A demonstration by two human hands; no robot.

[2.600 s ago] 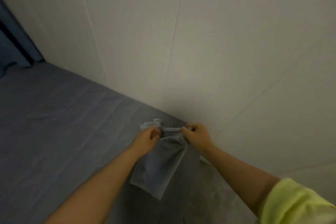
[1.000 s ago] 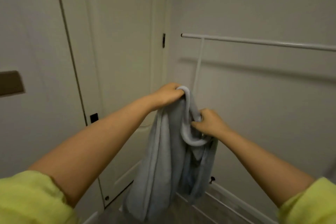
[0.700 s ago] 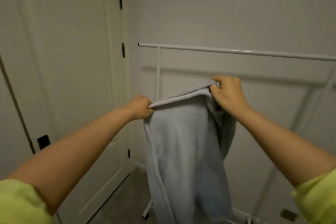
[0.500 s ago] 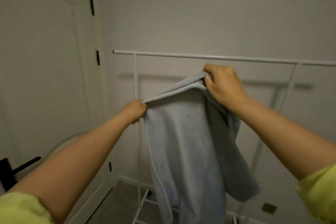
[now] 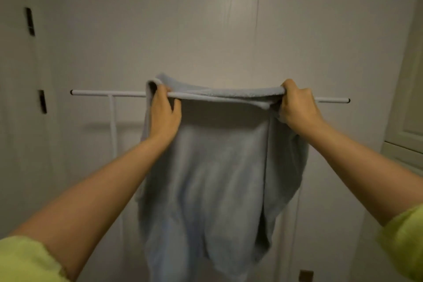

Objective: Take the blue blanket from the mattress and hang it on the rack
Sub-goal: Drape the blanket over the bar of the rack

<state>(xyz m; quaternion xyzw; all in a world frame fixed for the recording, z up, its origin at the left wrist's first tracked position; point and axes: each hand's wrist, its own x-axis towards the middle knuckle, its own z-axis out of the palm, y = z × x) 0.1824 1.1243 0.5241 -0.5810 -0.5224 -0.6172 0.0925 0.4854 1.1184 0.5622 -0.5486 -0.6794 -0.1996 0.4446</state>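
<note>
1. We see a big pale wall (image 5: 206, 18) in front of us. It fills most of the view.
2. We hold the blue blanket (image 5: 206, 178) up in front of that wall. Its top edge is up at the bar. The long part hangs down between our arms. The cloth is soft and a bit fuzzy. The picture is a little blurry low down.
3. Our two bare arms reach up and forward. Each one has a yellow sleeve (image 5: 27, 258) near the bottom corner.
4. The white rack (image 5: 96, 93) stands by the wall. Its thin top bar goes side to side, and it sticks out past both our hands. One thin leg goes down on the left side.
5. Our left hand (image 5: 166, 112) is closed on the blanket's top left corner. A bit of the corner pokes up above the bar. The hand is right at the bar.
6. Our right hand (image 5: 295, 107) is closed tight on the top right corner. It is at the bar too. Some cloth is bunched under this hand.
7. We cannot tell if the blanket's edge is over the bar or just touching it.
8. Two small dark hinges (image 5: 42, 104) sit on the left, on a door edge.
</note>
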